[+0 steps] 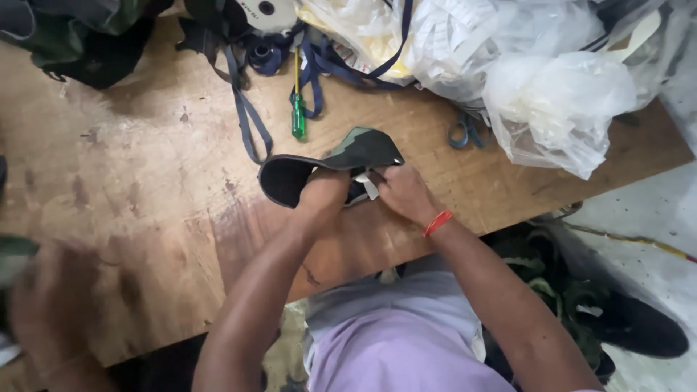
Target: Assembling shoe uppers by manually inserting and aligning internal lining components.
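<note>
I am holding a cap piece (341,163) on the wooden table (145,167). It is made of camouflage cloth on the outside and black cloth on the inside. It sits near the table's front edge, right in front of me.

My left hand (323,192) is pushed into the black inside part, and my fingers are closed on the cloth there. My right hand (403,192) pinches the edge next to a small white tag (369,187). There is an orange band (438,222) on my right wrist.

To do this well, I think I should keep both hands close together and hold the cloth tight and flat, so the edge does not slip or bunch up. I should go slowly and keep the white tag where I can see it.

A green screwdriver (298,116) lies just behind the cap, next to some dark blue straps (247,123). Blue scissors (465,131) lie near a pile of white plastic bags (552,94). Another person's hand (51,305) is blurry at the left edge.
</note>
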